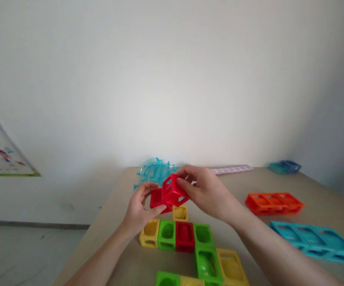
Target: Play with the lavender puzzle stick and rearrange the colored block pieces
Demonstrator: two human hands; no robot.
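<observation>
- left hand (137, 208) clamped on lower red block (156, 197)
- right hand (205, 190) clamped on upper red block (170, 194), tilted
- multicoloured block row (185, 235) on table (109, 214) below hands

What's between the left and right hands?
Red open-sided blocks, gripped on one side by the left hand and on the other by the right hand. The head view shows it.

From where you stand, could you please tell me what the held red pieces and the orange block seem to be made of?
Red pieces: probably hard plastic, glossy; lighter highlights show along crisp edges. Orange block: likely rigid plastic too, from its even color and straight-edged openings; smooth, though sheen is unclear.
</observation>
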